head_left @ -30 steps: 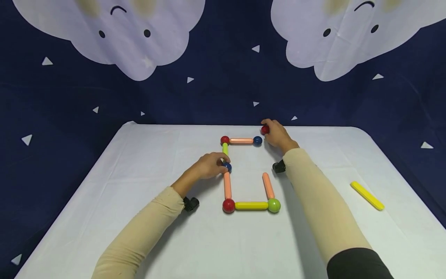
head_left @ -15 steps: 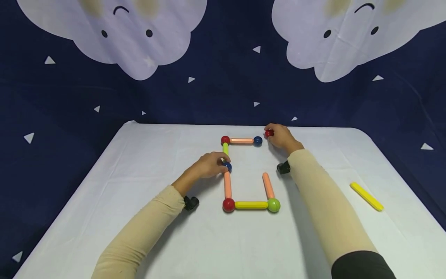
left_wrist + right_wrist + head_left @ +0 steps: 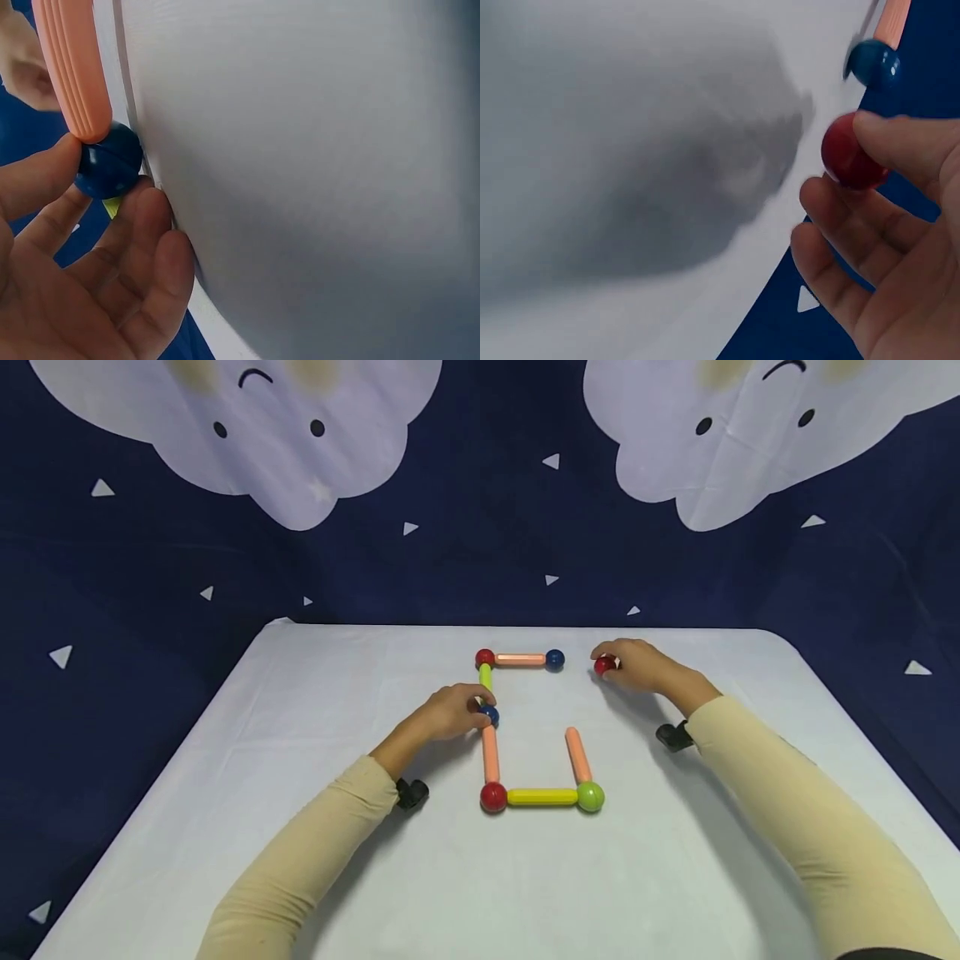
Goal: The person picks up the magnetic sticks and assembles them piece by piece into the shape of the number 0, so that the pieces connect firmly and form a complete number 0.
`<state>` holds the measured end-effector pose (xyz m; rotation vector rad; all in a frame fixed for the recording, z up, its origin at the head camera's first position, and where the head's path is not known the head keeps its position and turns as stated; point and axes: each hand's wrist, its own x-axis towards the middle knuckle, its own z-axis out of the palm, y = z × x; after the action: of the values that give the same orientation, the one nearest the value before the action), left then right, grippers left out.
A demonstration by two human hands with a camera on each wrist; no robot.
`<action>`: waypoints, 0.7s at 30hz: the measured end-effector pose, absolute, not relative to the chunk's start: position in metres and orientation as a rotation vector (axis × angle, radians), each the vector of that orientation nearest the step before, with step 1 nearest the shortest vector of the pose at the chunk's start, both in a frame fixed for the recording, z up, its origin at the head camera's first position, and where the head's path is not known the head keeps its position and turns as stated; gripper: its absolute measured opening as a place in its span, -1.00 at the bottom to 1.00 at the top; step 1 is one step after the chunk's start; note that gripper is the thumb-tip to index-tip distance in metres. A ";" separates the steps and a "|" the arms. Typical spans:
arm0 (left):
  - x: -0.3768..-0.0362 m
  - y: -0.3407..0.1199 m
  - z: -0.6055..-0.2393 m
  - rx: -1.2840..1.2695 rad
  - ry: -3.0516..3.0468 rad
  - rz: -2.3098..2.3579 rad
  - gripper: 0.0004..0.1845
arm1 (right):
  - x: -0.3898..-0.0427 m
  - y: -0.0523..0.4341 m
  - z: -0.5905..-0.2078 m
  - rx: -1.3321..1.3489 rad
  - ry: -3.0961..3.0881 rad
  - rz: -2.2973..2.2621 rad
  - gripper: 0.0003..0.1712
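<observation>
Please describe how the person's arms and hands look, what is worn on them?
Both hands, the left hand and the right hand, are bare, with no gloves. Each forearm wears a long beige sleeve. A small black device sits at each wrist. No rings are visible.

Item: my two arms, as I see them from the head camera. Left sleeve (image 3: 300, 860): beige, close-fitting, smooth knit, ending at the wrist. Right sleeve (image 3: 810, 827): same beige, same fit; a dark, near-black cuff of an outer layer shows at the bottom right edge. Left wrist camera (image 3: 411, 793): small black unit under the wrist. Right wrist camera (image 3: 673, 736): matching black unit. Left hand (image 3: 450, 714) and right hand (image 3: 645, 665): bare, no gloves, rings or markings that I can see.
</observation>
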<state>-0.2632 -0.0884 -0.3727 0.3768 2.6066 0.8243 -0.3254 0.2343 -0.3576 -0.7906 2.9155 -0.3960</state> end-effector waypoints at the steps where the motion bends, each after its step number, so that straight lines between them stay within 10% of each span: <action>1: -0.263 -0.089 -0.372 0.374 2.607 0.822 -0.64 | -0.321 0.235 -0.358 -0.805 2.903 -0.406 -0.60; 21: -0.262 -0.091 -0.372 0.409 2.612 0.837 -0.65 | -0.268 0.194 -0.380 -1.248 2.675 -0.573 -0.60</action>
<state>-0.2623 -0.0908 -0.3718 0.4089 2.6124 0.8369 -0.2677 0.1939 -0.3796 -1.2484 2.6747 -0.5731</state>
